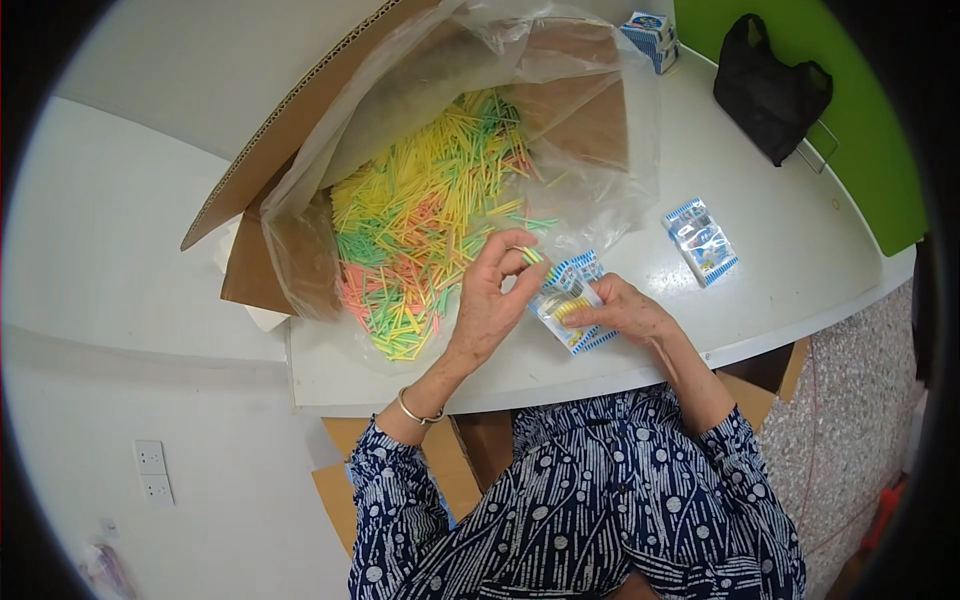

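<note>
In my left hand [492, 295], thumb and fingers pinch a few short, thin pastel sticks [533, 257], just above the top of a packet. My right hand [625, 308] grips that small see-through packet [575, 330] with blue-and-white striped ends, its thumb across the front. Yellow sticks show through the packet's window. To the left of my hands, a large heap of yellow, green and pink sticks [420, 215] spills from a see-through plastic liner [600, 150] inside a tipped cardboard box [262, 265].
A similar striped packet [700, 242] lies on the white table [800, 270] at the right. More striped packs [652, 40] are stacked at the back. Beyond them, a black bag [770, 88] hangs against a green panel. Cardboard boxes [755, 398] stand below the table's front edge.
</note>
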`<state>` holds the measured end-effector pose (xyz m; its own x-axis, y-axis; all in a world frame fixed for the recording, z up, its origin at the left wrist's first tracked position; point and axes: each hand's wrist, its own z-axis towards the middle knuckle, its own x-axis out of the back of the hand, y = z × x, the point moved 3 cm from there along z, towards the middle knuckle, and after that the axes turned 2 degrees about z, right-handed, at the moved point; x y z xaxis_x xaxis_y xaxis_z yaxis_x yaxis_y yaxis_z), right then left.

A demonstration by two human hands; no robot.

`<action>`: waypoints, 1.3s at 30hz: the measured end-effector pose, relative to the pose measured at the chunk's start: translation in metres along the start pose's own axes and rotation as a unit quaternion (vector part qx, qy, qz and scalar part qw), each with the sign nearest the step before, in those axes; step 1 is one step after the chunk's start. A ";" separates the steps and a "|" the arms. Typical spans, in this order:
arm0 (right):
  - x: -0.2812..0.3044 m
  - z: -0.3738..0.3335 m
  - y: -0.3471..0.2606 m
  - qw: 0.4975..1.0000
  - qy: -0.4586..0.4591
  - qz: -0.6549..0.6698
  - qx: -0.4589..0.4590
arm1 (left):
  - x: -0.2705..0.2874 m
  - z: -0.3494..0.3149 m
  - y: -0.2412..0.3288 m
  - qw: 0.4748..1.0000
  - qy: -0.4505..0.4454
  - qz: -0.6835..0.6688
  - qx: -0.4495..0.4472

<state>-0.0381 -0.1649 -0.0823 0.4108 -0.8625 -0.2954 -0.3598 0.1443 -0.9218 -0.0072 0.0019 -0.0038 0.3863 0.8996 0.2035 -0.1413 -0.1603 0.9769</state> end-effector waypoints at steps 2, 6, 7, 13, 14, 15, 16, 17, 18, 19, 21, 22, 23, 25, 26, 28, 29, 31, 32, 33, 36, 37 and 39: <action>-0.001 -0.001 -0.002 1.000 0.004 -0.002 0.003 | -0.001 -0.001 -0.006 0.999 -0.003 0.050 0.008; -0.001 -0.002 -0.006 1.000 -0.002 0.024 0.009 | -0.005 -0.002 -0.001 0.951 -0.059 0.256 -0.165; 0.000 -0.003 -0.005 1.000 -0.010 0.023 0.018 | -0.008 -0.003 0.001 0.935 -0.072 0.292 -0.187; 0.001 -0.010 -0.007 1.000 -0.021 0.004 0.023 | -0.013 -0.005 0.000 0.990 -0.089 0.111 -0.003; 0.002 -0.011 -0.007 1.000 -0.019 0.004 0.022 | -0.015 -0.004 -0.001 0.990 -0.091 0.110 -0.003; 0.003 -0.013 -0.008 1.000 0.001 0.001 0.012 | -0.017 -0.002 -0.003 0.993 -0.089 0.079 0.008; 0.005 -0.014 -0.007 1.000 0.021 -0.003 0.001 | -0.019 -0.001 -0.005 0.995 -0.087 0.048 0.019; 0.006 -0.015 -0.005 1.000 0.023 -0.003 0.001 | -0.021 0.001 -0.003 0.995 -0.089 0.047 0.018; 0.006 -0.014 -0.002 1.000 0.015 0.018 0.015 | -0.024 0.003 -0.002 0.994 -0.103 0.018 0.035; 0.007 -0.015 0.000 0.999 0.007 0.039 0.030 | -0.026 0.005 -0.002 0.992 -0.117 -0.012 0.051; 0.007 -0.018 0.001 0.999 0.012 0.043 0.030 | -0.028 0.009 -0.006 0.991 -0.124 0.012 0.047; 0.008 -0.019 0.002 0.998 0.016 0.047 0.031 | -0.030 0.011 -0.008 0.990 -0.131 0.037 0.043; 0.010 -0.021 0.002 0.998 0.019 0.047 0.031 | -0.032 0.014 -0.009 0.990 -0.133 0.036 0.042; 0.014 -0.025 0.000 0.998 0.023 0.049 0.032 | -0.039 0.018 -0.010 0.989 -0.139 0.037 0.028; 0.015 -0.028 -0.003 0.998 0.025 0.049 0.033 | -0.041 0.019 -0.010 0.989 -0.140 0.037 0.028; 0.018 -0.037 -0.013 0.997 0.031 -0.050 0.046 | -0.045 0.021 -0.008 0.988 -0.138 0.063 0.014; 0.020 -0.043 -0.018 0.997 0.032 -0.051 0.046 | -0.045 0.022 -0.011 0.988 -0.139 0.062 0.013; 0.033 -0.055 -0.030 0.946 0.201 -0.232 0.107 | -0.043 0.020 -0.022 0.991 -0.124 0.032 0.034; 0.045 -0.060 -0.030 0.898 0.303 -0.279 0.152 | -0.040 0.018 -0.028 0.992 -0.121 0.032 0.035; 0.064 -0.072 -0.031 0.833 0.406 -0.323 0.194 | -0.039 0.017 -0.030 0.979 -0.106 0.169 -0.025; 0.108 -0.089 -0.033 0.652 0.524 -0.504 0.213 | -0.037 0.014 -0.032 0.927 -0.048 0.348 -0.132; 0.122 -0.090 -0.026 0.635 0.540 -0.529 0.161 | -0.038 0.015 -0.031 0.903 -0.008 0.391 -0.179; 0.134 -0.087 -0.018 0.633 0.532 -0.552 0.109 | -0.039 0.016 -0.026 0.907 -0.009 0.381 -0.178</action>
<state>-0.0496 -0.3251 -0.0839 -0.5271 -0.3187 0.7878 -0.1735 -0.8672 -0.4669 -0.0040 -0.0356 -0.0365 0.0664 0.5751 0.8154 -0.6580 -0.5891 0.4691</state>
